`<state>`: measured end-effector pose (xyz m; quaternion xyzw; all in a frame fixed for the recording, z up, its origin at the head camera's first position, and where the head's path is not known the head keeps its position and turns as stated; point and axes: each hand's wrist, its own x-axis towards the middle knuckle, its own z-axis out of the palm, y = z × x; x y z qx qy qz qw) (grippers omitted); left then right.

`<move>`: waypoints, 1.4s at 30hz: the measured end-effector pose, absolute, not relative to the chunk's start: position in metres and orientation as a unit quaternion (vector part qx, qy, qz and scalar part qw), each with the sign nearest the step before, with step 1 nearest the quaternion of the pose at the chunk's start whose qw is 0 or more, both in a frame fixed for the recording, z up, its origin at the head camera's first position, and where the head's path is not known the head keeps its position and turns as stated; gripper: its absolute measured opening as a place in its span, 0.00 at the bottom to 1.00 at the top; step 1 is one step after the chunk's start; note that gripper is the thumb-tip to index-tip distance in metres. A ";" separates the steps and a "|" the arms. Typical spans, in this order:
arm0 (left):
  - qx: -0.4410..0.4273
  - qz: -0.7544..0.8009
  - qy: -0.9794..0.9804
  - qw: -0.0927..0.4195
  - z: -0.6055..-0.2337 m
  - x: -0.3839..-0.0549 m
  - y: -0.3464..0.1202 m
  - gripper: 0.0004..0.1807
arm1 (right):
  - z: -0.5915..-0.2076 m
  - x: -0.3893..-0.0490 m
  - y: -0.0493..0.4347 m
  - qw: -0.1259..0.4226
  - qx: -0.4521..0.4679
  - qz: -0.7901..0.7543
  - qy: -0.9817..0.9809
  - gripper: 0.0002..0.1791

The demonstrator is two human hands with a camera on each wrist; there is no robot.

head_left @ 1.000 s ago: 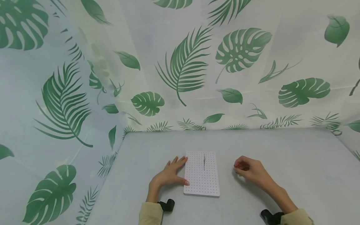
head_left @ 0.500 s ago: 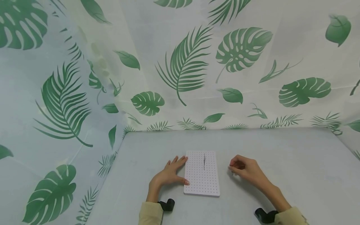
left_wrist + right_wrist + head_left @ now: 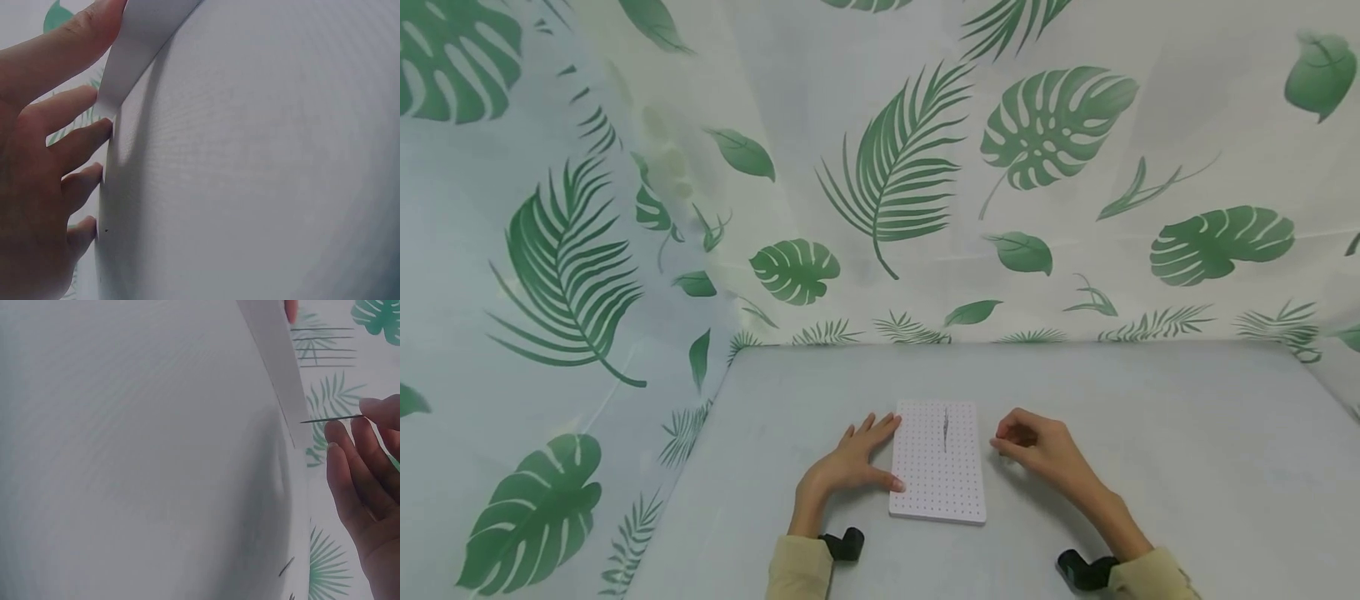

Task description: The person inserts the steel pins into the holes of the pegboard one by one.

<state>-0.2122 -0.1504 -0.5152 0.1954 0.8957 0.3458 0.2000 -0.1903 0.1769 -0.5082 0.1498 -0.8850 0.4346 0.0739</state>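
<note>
A white board (image 3: 934, 492) with a grid of small holes lies on the table. Several thin needles (image 3: 946, 429) stand upright in one column of it; the right wrist view shows these needles (image 3: 326, 349) side by side above the board's edge. My left hand (image 3: 847, 463) rests at the board's left side, fingers spread, thumb and a fingertip touching its edge; the left wrist view shows the hand (image 3: 44, 150) with fingers extended. Just right of the board, my right hand (image 3: 1037, 444) pinches a thin dark needle (image 3: 331, 419) between thumb and fingertip, its pointed end towards the board.
The table (image 3: 1120, 417) has a plain pale cover. Leaf-patterned cloth (image 3: 910, 250) hangs behind it and at the sides. Small dark thin marks (image 3: 286, 567) show near the table's edge in the right wrist view. Black wrist cameras (image 3: 1086, 571) sit by both sleeves.
My right hand has moved left, closer to the board, still pinching the needle. My left hand and the board stay where they were; the head view has shifted slightly.
</note>
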 end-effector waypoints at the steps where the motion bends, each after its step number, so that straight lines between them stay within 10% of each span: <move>1: 0.196 0.346 0.895 0.201 -0.516 -0.212 -0.151 0.57 | -0.508 -0.191 0.175 0.073 0.149 0.436 -0.884 0.09; 42: 0.207 0.353 0.891 0.196 -0.513 -0.209 -0.153 0.57 | -0.515 -0.215 0.136 0.098 0.161 0.488 -0.852 0.09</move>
